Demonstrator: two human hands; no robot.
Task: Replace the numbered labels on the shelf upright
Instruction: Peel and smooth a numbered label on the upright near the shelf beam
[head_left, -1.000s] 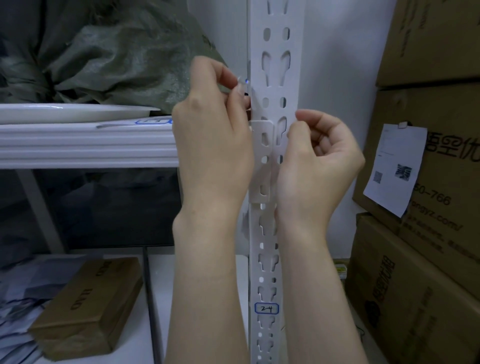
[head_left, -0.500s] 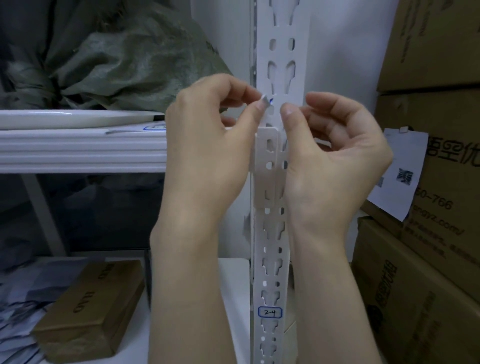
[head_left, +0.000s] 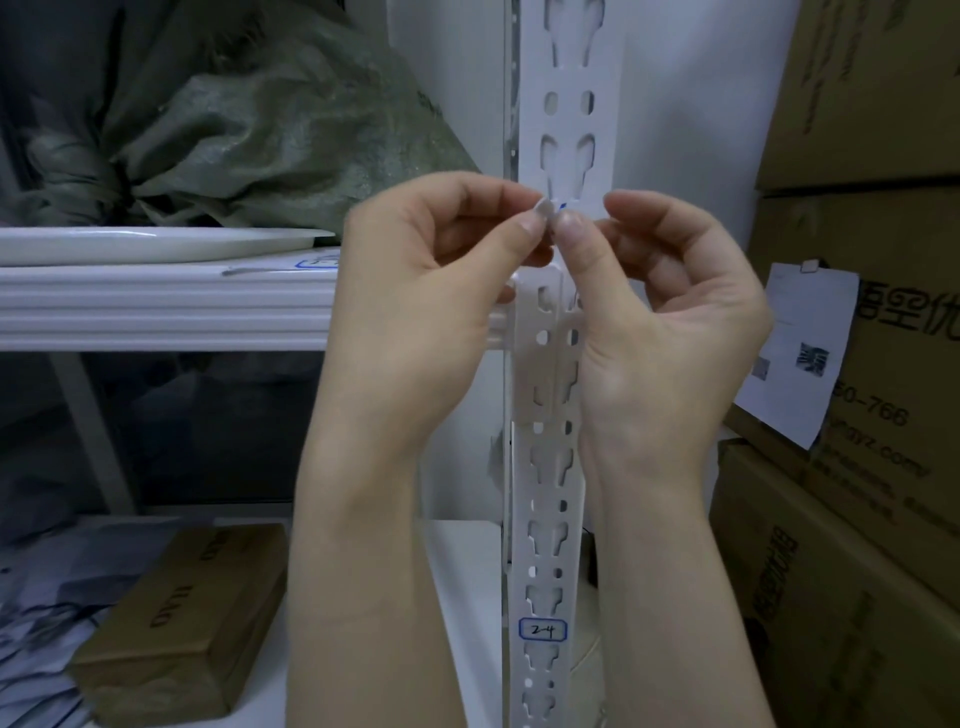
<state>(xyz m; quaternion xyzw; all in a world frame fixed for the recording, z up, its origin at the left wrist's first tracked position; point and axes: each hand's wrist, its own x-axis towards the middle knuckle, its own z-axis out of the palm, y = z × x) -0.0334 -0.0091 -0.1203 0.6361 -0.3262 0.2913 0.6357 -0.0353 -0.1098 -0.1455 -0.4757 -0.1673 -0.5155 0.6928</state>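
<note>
Label (head_left: 548, 212) mostly hidden, pinched: left hand (head_left: 415, 291), right hand (head_left: 675, 332).

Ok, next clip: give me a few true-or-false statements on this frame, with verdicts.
1. The left hand and right hand both pinch a small label in front of the upright. True.
2. The 2-4 label sits above the hands. False: it is stuck low on the upright, below them.
3. A green sack lies on the upper shelf. True.
4. The paper slip hangs on the upright. False: it is on a cardboard box at the right.
</note>
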